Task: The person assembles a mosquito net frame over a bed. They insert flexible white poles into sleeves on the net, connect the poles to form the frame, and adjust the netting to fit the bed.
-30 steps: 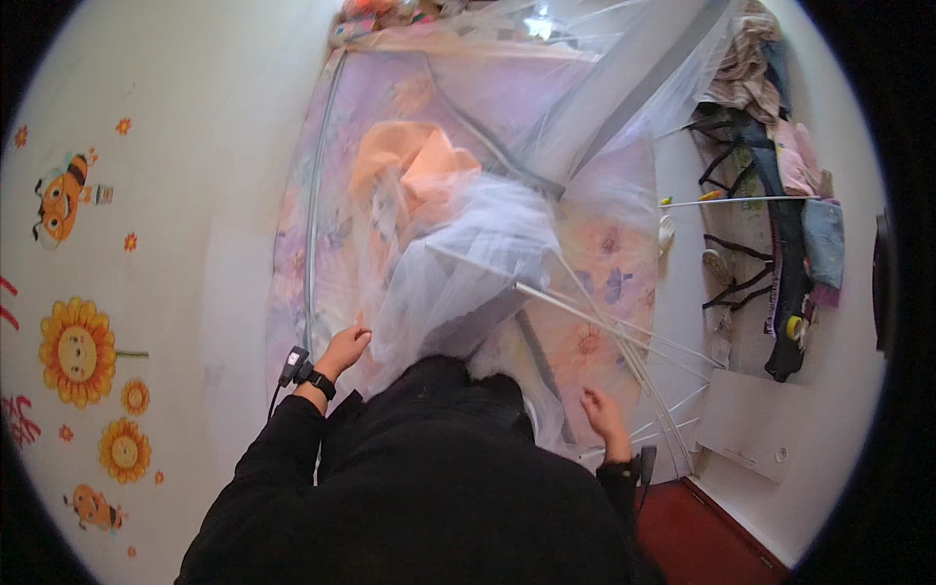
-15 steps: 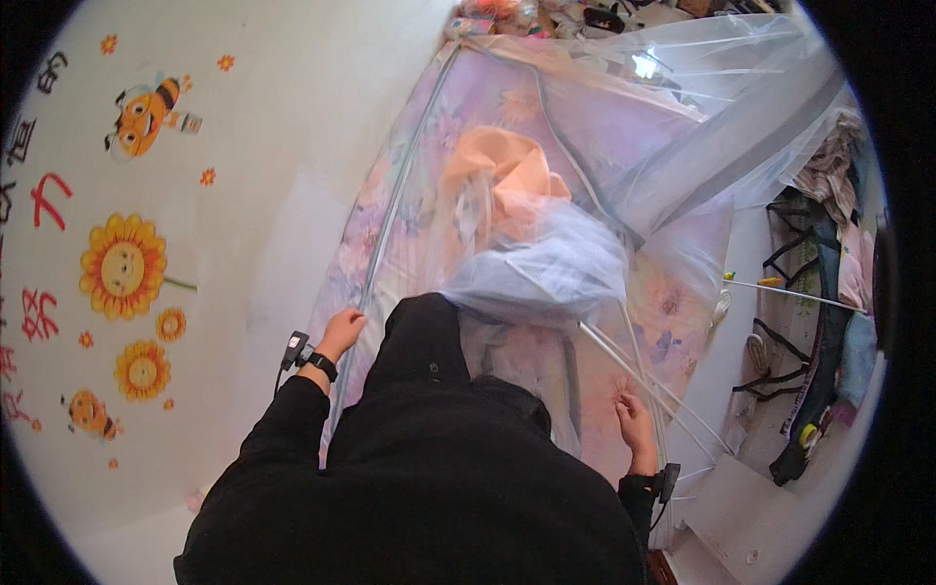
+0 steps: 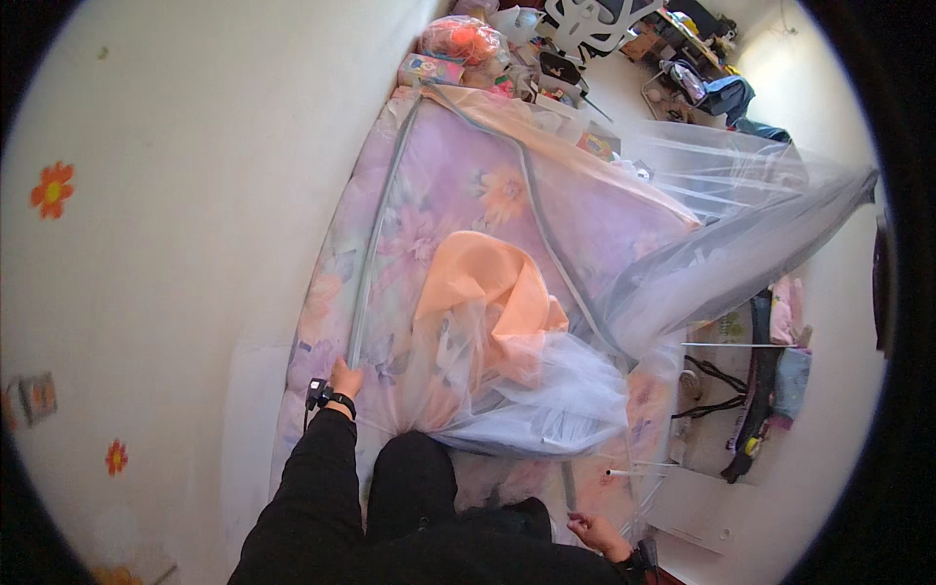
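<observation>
A sheer mosquito net (image 3: 575,390) with grey trim lies spread over a floral mattress (image 3: 429,185). My left hand (image 3: 346,378) is closed around the lower end of the grey trim (image 3: 375,253) along the wall side. At the lower right my right hand (image 3: 597,536) has its fingers curled in, close to another length of grey trim; what they hold, if anything, is too small to make out. Peach fabric (image 3: 487,278) lies crumpled with the bunched white netting in front of my knees. Grey-edged netting stretches up toward the right.
A white wall (image 3: 195,244) with flower stickers borders the mattress on the left. Bags and boxes (image 3: 463,49) crowd the far end, near a white chair (image 3: 600,24). White poles (image 3: 639,473) stick out at the right, by a rack with hanging clothes (image 3: 770,370).
The view has tilted up, showing more of the room's far end. My left hand remains at the grey trim by the wall. My right hand now appears lower and nearer my knees.
</observation>
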Available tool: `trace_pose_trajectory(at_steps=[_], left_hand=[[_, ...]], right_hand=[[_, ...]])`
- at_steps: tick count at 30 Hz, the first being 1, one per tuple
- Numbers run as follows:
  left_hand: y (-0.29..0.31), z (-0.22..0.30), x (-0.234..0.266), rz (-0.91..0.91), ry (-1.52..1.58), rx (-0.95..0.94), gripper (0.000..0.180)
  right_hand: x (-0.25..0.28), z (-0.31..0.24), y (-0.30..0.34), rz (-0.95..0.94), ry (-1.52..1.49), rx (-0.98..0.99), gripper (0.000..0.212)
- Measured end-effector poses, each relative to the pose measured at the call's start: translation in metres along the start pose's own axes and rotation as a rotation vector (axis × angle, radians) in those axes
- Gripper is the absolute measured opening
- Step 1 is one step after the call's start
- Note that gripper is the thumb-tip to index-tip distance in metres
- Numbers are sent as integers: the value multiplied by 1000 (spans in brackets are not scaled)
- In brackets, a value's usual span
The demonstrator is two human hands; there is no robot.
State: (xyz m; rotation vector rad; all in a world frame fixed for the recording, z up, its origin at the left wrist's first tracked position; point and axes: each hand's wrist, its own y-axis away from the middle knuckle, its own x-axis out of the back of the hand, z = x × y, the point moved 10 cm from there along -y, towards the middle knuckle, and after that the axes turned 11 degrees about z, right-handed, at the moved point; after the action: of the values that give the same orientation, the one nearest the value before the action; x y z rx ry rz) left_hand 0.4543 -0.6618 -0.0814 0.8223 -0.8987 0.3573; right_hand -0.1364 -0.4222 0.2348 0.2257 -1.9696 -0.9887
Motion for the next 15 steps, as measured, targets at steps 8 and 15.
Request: trace_pose_trajectory(at_steps=[8, 15], left_hand=[[-16, 12, -34, -129, 309, 50, 52], [47, 33, 58, 131, 76, -60, 62]], right_hand=[[49, -129, -9, 149, -113, 8, 31], [63, -166, -26, 115, 69, 102, 28]])
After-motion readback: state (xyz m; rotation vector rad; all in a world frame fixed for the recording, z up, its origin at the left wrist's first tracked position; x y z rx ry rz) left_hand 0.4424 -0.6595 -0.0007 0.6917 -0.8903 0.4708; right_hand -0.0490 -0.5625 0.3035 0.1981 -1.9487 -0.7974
